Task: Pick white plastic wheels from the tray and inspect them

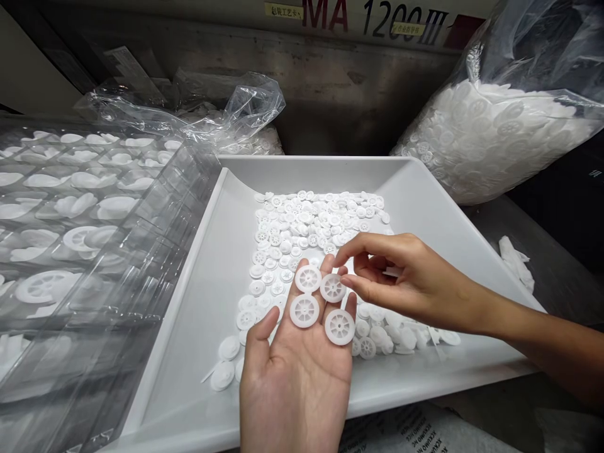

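Observation:
My left hand (302, 384) is palm up over the near part of the grey tray (189, 302), fingers stretched out. On its fingers and palm lie several round white plastic spoked wheels (304, 310), close together. My right hand (401, 270) comes in from the right, thumb and forefinger pinched at the edge of the upper right wheel (333, 287). Its other fingers are curled under. Whether thin runners join the wheels cannot be made out. Beneath both hands, a heap of similar white wheels (302, 220) covers the tray floor.
To the left stand stacked clear compartment trays (155, 245) filled with white parts. Behind them is a crumpled clear bag (236, 119). A large clear bag of white wheels (500, 132) leans at the right. A machine panel (349, 56) crosses the back.

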Available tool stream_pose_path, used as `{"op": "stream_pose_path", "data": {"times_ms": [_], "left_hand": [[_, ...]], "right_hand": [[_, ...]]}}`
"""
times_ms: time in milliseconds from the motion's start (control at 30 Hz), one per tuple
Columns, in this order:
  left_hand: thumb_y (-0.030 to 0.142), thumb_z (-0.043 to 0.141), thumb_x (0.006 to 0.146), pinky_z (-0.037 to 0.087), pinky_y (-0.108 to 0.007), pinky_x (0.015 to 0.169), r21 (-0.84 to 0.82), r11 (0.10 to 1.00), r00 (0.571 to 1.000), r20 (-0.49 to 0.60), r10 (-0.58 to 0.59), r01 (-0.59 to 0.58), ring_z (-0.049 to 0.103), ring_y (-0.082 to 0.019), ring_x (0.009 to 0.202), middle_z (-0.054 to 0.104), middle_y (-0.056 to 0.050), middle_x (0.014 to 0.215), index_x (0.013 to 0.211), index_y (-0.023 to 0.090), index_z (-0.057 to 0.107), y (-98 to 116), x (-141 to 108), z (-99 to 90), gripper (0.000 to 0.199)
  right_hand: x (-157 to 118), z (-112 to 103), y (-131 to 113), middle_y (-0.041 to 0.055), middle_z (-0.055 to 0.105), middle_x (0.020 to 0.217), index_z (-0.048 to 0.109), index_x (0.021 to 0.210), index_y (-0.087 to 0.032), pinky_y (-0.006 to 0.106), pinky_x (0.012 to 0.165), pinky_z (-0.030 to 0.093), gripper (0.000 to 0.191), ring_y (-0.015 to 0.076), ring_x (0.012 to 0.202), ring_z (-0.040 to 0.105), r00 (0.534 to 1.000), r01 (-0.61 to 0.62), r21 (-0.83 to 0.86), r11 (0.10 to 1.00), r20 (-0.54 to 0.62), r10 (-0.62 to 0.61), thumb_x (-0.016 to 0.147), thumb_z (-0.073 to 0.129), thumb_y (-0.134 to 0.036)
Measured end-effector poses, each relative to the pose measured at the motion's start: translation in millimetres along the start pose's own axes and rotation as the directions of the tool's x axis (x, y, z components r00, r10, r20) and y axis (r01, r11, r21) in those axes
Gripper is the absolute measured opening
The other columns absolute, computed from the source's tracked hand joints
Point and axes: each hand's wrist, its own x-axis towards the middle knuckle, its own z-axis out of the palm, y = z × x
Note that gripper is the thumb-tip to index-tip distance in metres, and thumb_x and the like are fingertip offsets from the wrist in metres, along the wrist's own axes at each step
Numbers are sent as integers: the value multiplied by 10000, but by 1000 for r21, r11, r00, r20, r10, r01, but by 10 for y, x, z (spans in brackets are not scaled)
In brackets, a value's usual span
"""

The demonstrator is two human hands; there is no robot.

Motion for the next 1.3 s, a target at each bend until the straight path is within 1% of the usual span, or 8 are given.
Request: {"op": "stream_pose_path", "data": {"times_ms": [200,400,533,633,733,967,1200,1300], "left_hand": [[285,481,888,497,-410,1001,-5,1000,1000,-14,21,-21,554,-295,1238,591,-151,1348,1391,190,467,9,20,42,512],[234,466,843,512,-439,979,10,1000,999,-40,8,-8,620,-267,1157,622,-111,1311,1421,252,425,-8,-13,57,579],[239,475,839,543,-370,920,16,1000,1000,-27,1,0,641,-243,1113,631,-105,1292,1415,256,433,-7,-17,39,577],[240,475,836,545,-327,895,23,1000,1000,-12,-6,6,644,-231,1099,632,-100,1281,1394,253,460,-6,-9,49,558],[248,451,843,520,-379,951,62,998,1000,-26,4,-2,611,-260,1150,616,-102,1295,1376,242,484,4,0,67,534],[289,428,853,482,-465,1000,117,993,997,-78,26,-16,542,-304,1235,592,-108,1319,1367,239,497,42,17,46,521],[316,432,874,498,-454,988,73,997,999,-49,19,-16,580,-286,1200,635,-110,1274,1345,226,529,-4,1,47,489],[317,434,878,530,-396,947,24,1000,998,-59,11,-9,632,-255,1130,666,-122,1226,1319,198,555,-13,9,57,472]], "right_hand": [[-19,-14,-20,-50,584,669,640,866,-152,144,511,376,36,33,562,491,999,37,14,999,12,-37,889,615,-166],[-34,-3,-27,-79,462,538,536,662,-150,148,457,318,227,19,476,394,994,103,-31,994,32,-102,866,634,-157],[-35,3,10,-77,469,614,586,840,-167,158,490,335,117,38,531,416,995,96,-107,990,8,-96,831,697,-201],[-20,11,26,-74,478,663,600,997,-166,165,522,353,226,47,568,435,995,88,-119,989,47,-83,814,725,-215],[0,21,35,-76,478,679,594,1058,-159,169,541,358,273,46,579,440,992,109,-133,985,74,-100,821,719,-210],[-12,19,68,-80,470,671,610,1077,-154,175,547,355,273,47,574,430,991,104,-159,982,99,-89,841,709,-250],[13,34,67,-83,466,653,646,1054,-147,166,544,352,261,39,560,418,998,64,-194,979,42,-56,824,724,-243],[30,38,64,-82,461,648,652,1035,-134,164,541,354,262,39,559,417,998,55,-192,980,27,-50,810,739,-236]]}}
